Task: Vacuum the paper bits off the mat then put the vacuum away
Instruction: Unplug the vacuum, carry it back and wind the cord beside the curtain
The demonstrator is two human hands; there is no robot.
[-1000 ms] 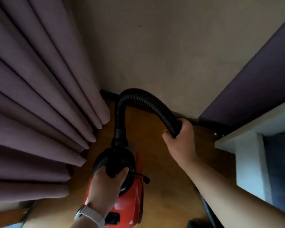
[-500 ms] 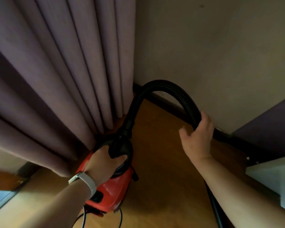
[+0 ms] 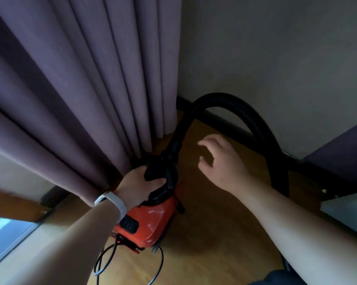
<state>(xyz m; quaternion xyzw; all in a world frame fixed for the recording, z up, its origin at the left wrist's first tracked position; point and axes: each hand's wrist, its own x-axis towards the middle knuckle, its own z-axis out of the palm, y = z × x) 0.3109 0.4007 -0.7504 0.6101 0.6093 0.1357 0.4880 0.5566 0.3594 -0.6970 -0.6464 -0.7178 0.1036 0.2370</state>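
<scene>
1. The vacuum [image 3: 150, 221] is red with a black top. It is low in the corner of the room, over the wooden floor [image 3: 214, 239]. I cannot tell if it rests on the floor or is a little lifted.
2. The left hand [image 3: 136, 188] holds the black handle [image 3: 159, 177] on top of the vacuum, with the fingers curled around it. A white band [image 3: 113, 202] is on this wrist.
3. The right hand [image 3: 218, 161] holds nothing. Its fingers are loosely spread and a little bent, and it hangs above the floor, apart from the vacuum.
4. The black hose [image 3: 245, 112] goes up from the front of the vacuum, makes an arch near the wall [image 3: 276, 48], and comes down on the right side, behind the right forearm. The right hand is under this arch and does not touch the hose.
5. The purple curtain [image 3: 80, 79] hangs on the left. Its lower folds come just beside the vacuum and the left hand, so this side is tight.
6. A dark baseboard [image 3: 220, 118] runs along the wall behind the hose.
7. A thin cord [image 3: 103, 262] lies in loops on the floor at the near end of the vacuum.
8. On the right there is a purple panel [image 3: 342, 147] and, below it, a white piece of furniture [image 3: 346, 210], near the hose where it comes down.
9. At the lower left a window [image 3: 4, 229] shows beside the curtain.
</scene>
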